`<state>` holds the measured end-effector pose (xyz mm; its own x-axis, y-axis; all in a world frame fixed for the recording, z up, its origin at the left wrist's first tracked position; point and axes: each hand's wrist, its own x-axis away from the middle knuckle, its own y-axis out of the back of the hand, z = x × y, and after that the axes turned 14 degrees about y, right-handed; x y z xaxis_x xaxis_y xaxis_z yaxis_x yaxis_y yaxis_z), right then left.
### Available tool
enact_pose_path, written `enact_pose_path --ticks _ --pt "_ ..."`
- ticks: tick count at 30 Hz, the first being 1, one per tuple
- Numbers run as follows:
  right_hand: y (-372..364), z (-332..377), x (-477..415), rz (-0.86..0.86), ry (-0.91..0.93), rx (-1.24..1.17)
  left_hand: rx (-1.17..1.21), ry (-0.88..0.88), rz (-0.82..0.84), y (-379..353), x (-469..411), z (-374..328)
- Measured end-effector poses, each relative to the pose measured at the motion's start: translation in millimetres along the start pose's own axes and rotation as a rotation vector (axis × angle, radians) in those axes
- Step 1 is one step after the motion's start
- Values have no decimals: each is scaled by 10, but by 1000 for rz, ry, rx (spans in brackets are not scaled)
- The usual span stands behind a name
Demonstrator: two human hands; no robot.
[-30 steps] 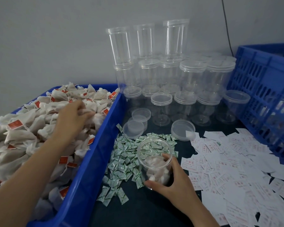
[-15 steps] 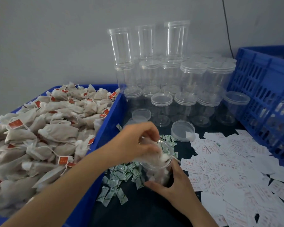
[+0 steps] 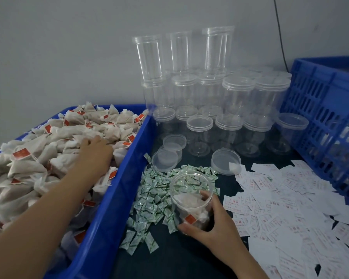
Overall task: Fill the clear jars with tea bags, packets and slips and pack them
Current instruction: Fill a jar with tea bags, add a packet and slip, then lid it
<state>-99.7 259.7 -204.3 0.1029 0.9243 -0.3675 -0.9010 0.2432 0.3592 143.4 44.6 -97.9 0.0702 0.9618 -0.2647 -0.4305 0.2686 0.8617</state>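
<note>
Clasping the lidless clear jar (image 3: 189,184), right grip (image 3: 210,224); left grip (image 3: 95,152) on tea bags (image 3: 28,168), fingertips buried, curl impossible to tell. Left: blue bin (image 3: 117,198), heaped. Right: white slips (image 3: 290,208). Centre: green packets (image 3: 155,190). Near centre on dark surface (image 3: 169,258): jar upright, few pale bags inside.

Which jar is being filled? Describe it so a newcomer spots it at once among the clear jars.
Start at the blue bin of tea bags on the left; beside its wall lies a pile of green packets. The jar is at that pile's near right edge, gripped by the right hand. Unlike the empty jars stacked behind, it holds tea bags, one red tag showing.
</note>
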Motion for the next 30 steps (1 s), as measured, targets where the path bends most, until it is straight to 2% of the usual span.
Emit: enact_pose_path --ticks 4,7,9,11,14,17,20,23,26,30 --pt "8 -13 1 -4 0 -3 128 61 -81 29 17 -49" --pt "-2 -13 -7 -1 -4 0 345 129 -39 53 8 -4" --pt "-4 -9 -14 -2 -6 -4 454 43 33 60 29 -9" --pt "-1 -3 -13 -4 -7 -1 438 -45 31 41 69 -23" --pt "6 3 1 2 -9 3 476 29 -42 27 74 -15" --pt "9 12 10 4 -5 -2 549 100 -40 20 60 -47" --pt "9 14 2 6 -3 -6 952 287 22 93 94 -68" --pt "18 8 -6 1 -7 -9 1391 426 -2 317 140 -53" --pt "15 1 -8 3 -15 -2 1552 355 -50 593 244 -65" --pt "-1 10 -9 6 -21 -4 1736 17 118 888 582 -240"
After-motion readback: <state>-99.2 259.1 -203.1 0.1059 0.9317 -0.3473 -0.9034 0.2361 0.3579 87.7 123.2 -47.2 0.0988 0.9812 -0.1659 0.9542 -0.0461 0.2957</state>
